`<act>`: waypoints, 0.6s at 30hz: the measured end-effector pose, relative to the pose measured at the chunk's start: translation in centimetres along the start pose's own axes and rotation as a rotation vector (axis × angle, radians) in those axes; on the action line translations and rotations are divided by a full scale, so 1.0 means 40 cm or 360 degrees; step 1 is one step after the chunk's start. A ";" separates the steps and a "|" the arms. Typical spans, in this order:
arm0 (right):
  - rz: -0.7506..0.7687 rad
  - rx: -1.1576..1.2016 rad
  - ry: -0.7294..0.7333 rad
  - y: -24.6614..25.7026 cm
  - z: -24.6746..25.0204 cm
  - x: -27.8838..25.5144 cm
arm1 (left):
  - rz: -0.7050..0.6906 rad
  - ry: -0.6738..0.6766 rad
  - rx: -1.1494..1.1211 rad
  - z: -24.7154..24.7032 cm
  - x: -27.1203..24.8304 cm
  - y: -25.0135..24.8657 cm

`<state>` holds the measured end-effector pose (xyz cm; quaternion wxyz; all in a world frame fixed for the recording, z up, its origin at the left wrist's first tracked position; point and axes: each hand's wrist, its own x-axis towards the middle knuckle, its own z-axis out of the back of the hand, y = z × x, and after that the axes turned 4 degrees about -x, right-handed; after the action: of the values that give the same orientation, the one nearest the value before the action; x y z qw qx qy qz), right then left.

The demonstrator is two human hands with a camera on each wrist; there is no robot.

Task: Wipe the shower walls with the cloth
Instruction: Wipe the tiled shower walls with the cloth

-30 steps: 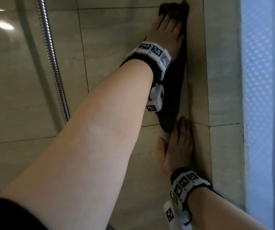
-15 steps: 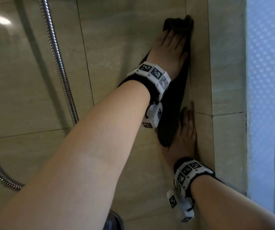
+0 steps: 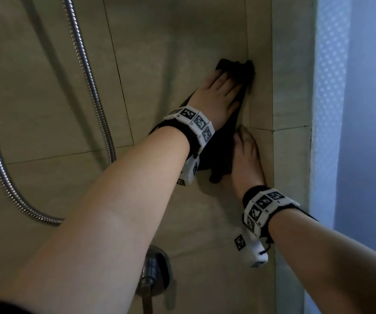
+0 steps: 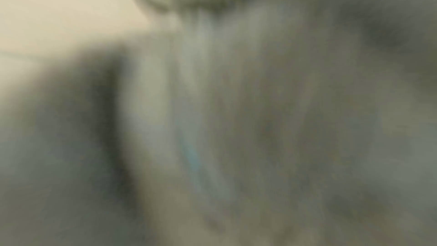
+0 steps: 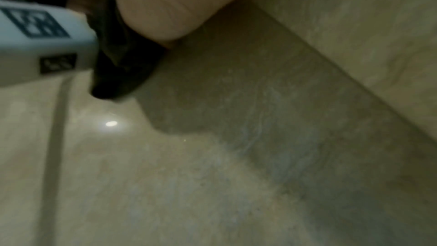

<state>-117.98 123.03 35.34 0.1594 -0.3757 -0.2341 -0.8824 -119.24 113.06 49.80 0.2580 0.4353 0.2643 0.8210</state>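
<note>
Right wrist view: right hand [image 5: 165, 3] lies against beige tiled wall [image 5: 260, 137]. Dark cloth [image 5: 123, 66] bunched just left of palm, touching it. Marker-tagged white wrist unit [image 5: 40, 44] beside cloth, farther left.

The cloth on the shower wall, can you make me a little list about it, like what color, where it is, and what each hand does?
cloth: black cloth, hanging long against the wall
place: on the beige tiled wall, right beside the inner corner
left hand: left hand lies flat on the cloth's upper part, fingers straight, pressing it to the tile
right hand: right hand lies flat lower down, beside the cloth's lower end, next to the corner
nearby: metal shower hose to the left, metal tap below, blue dotted curtain on the right
left wrist view: too blurry to tell anything
</note>
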 end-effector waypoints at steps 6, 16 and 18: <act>-0.0072 0.0299 -0.0292 0.051 0.119 -0.021 | 0.0249 0.0098 -0.0424 0.072 -0.022 -0.026; 0.0055 0.0196 -0.0157 0.077 0.100 0.074 | 0.0927 0.0136 -0.1971 0.166 0.025 -0.004; 0.0088 0.0101 -0.0095 0.078 0.075 0.115 | 0.0980 0.0075 -0.2052 0.168 0.035 0.006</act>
<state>-117.85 121.54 41.47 0.1885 -0.4030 -0.2562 -0.8582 -114.25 115.21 54.02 0.2148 0.2332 -0.4030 0.8585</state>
